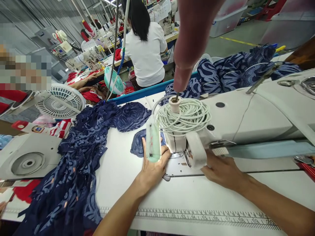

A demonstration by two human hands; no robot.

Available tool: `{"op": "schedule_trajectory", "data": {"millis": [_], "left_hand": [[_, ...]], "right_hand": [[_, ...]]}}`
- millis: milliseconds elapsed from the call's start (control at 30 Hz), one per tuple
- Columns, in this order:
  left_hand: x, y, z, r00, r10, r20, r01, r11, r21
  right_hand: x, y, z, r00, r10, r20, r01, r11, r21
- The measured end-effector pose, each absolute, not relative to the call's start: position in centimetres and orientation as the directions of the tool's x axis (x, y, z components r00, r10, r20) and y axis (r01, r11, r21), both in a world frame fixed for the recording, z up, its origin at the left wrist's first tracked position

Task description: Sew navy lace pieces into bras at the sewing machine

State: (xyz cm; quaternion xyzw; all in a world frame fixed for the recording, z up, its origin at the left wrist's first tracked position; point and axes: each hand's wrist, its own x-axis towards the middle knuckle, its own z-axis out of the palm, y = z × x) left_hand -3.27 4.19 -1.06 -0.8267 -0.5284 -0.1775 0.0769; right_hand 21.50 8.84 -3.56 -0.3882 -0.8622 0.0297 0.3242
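My left hand (152, 170) rests on the white machine table with its fingers spread over a dark blue lace piece (137, 144). A pale green plate (153, 144) on the sewing machine (236, 108) covers part of these fingers. My right hand (221, 170) is at the other side of the needle area, under the machine arm. Its fingertips are hidden behind the machine head, so what they hold does not show. Coiled pale green cord (183, 114) sits on top of the machine head. Another round stack of blue lace (133, 115) lies beyond my left hand.
Navy lace strips (86, 150) drape over the table's left side. Bundled patterned lace (211, 78) lies behind the machine. A white fan (61, 101) stands left; a person in white (145, 52) sits ahead. A blurred reddish-brown shape (194, 36) hangs close above. A ruler (192, 216) lines the front edge.
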Motion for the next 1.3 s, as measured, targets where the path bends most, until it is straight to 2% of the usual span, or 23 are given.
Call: {"op": "schedule_trajectory", "data": {"millis": [167,400,767,1300], "left_hand": [[-3.3,4.1,-1.1,0.368,0.848,0.381,0.902,-0.425,0.074],[-3.1,4.3,-0.9,0.373,0.844,0.386,0.911,-0.412,0.022],[-3.5,4.7,-1.2,0.365,0.85,0.381,0.898,-0.429,0.096],[-3.7,4.2,-1.0,0.403,0.816,0.414,0.857,-0.495,0.141]], "right_hand": [[21.7,9.3,-3.3,-0.495,0.648,0.58,0.616,0.732,-0.292],[21.5,9.1,-4.2,-0.476,0.655,0.586,0.627,0.721,-0.296],[20.9,9.7,-3.9,-0.457,0.546,0.702,0.575,0.784,-0.235],[20.1,9.7,-0.9,-0.467,0.504,0.727,0.566,0.802,-0.192]]}}
